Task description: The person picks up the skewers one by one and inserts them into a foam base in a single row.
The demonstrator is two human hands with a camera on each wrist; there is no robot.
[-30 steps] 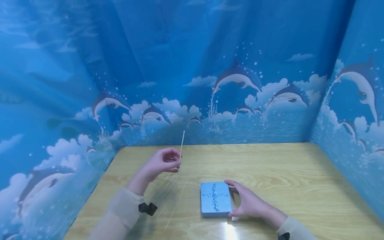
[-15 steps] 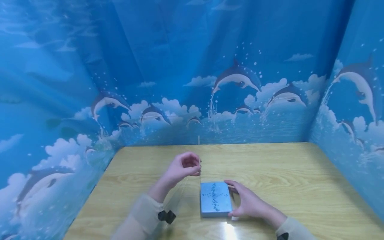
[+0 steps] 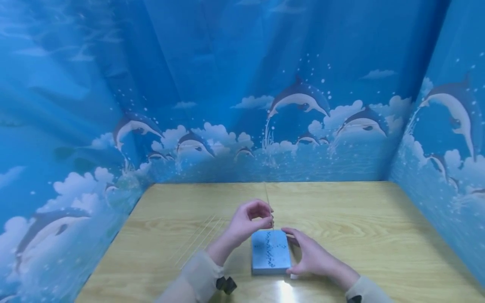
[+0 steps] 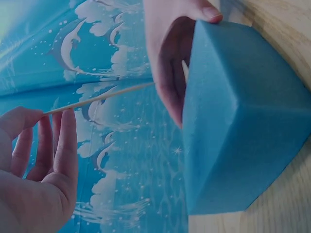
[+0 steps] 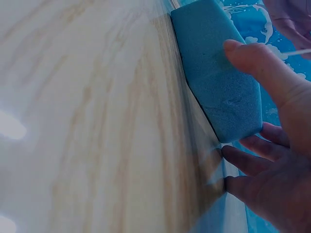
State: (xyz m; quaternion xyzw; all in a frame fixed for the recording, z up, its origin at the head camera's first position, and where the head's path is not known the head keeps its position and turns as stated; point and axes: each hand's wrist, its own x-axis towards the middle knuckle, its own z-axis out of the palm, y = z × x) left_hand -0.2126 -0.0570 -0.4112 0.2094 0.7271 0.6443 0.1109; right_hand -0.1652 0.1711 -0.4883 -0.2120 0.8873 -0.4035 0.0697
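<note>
A blue foam block (image 3: 270,256), its top marked with small dark holes in a cross-like pattern, sits on the table. My left hand (image 3: 242,223) pinches a thin wooden skewer (image 4: 107,94) between thumb and fingertips, just over the block's far edge. In the head view the skewer stands nearly upright; whether its lower end touches the foam I cannot tell. My right hand (image 3: 316,254) grips the block's right side, with the thumb on the near corner and fingers at the far one. A pale stick tip (image 4: 185,70) shows between block and right hand in the left wrist view.
Several thin skewers (image 3: 202,244) lie slanted on the wooden table (image 3: 352,210), left of the block. A small white piece (image 3: 294,276) lies by the block's near right corner. Blue dolphin-print curtains (image 3: 212,84) enclose the table at the back and sides.
My left hand has moved right with the skewer, from above the loose skewers to the block's far edge. The right hand and the block have stayed about where they were.
</note>
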